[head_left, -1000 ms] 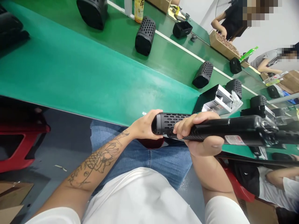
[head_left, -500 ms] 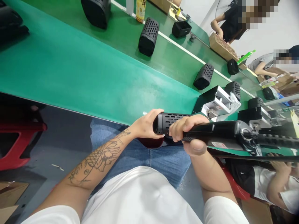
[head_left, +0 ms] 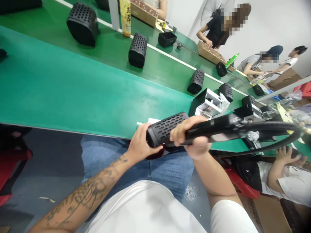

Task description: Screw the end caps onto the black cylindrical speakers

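My left hand (head_left: 142, 142) is wrapped around the end of a black speaker housing (head_left: 167, 127) with slotted holes, held tilted over the table's near edge. My right hand (head_left: 191, 134) grips a black electric screwdriver (head_left: 213, 131), whose thick cable (head_left: 274, 126) loops off to the right. The tool's tip is hidden behind my fingers and the housing. Just beyond, a black and silver metal box (head_left: 206, 103) stands on the green table (head_left: 97, 97).
More black perforated housings (head_left: 138, 50) stand along the darker green belt (head_left: 165, 76). A yellow bottle (head_left: 125, 17) stands by a white post (head_left: 114, 16). Co-workers (head_left: 213, 32) sit across the line; another person (head_left: 279, 174) sits at right. A red stool (head_left: 14, 165) is at left.
The housing has tilted, its right end rising and more of its slotted face showing. My left hand has shifted left and down in view. The view has turned a little.
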The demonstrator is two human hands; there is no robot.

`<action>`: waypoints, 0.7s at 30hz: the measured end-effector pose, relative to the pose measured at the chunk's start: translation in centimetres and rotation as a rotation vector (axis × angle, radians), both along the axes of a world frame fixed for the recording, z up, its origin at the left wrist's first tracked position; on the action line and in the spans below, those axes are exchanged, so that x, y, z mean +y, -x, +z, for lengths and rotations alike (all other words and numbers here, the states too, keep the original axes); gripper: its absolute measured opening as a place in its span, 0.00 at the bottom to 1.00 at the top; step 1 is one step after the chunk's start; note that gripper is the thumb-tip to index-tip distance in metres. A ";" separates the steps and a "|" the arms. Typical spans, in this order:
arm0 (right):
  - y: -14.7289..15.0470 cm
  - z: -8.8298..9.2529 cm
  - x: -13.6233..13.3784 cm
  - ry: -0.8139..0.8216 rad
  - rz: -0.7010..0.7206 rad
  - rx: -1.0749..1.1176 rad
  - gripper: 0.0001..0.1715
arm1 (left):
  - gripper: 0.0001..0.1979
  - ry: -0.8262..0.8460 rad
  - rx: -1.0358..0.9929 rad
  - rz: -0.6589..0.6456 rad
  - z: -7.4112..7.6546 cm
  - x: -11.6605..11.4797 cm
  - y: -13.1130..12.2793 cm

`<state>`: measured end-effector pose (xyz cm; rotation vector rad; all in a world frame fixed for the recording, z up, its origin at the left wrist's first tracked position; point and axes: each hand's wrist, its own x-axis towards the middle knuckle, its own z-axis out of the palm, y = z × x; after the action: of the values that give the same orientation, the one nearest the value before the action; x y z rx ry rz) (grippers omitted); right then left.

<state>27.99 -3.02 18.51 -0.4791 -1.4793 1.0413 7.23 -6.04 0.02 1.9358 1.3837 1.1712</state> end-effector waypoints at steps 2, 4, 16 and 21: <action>-2.7 1.7 0.9 -0.032 -0.219 0.063 0.29 | 0.75 -0.076 0.014 0.171 -1.6 -4.1 -1.8; -6.2 2.9 3.0 -0.067 -0.508 0.093 0.29 | 0.75 -0.141 0.029 0.180 -2.9 -8.3 -3.6; -19.3 -2.6 12.0 -0.085 -0.964 -0.024 0.28 | 0.43 -0.519 0.592 -0.684 7.9 1.3 -4.2; -18.9 -2.4 10.8 -0.084 -0.915 0.024 0.26 | 0.55 -0.217 0.827 -0.619 13.1 8.7 -4.5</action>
<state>46.87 7.82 16.10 -0.9556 -1.0740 0.2544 11.75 2.70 13.10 2.8873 0.8437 0.2162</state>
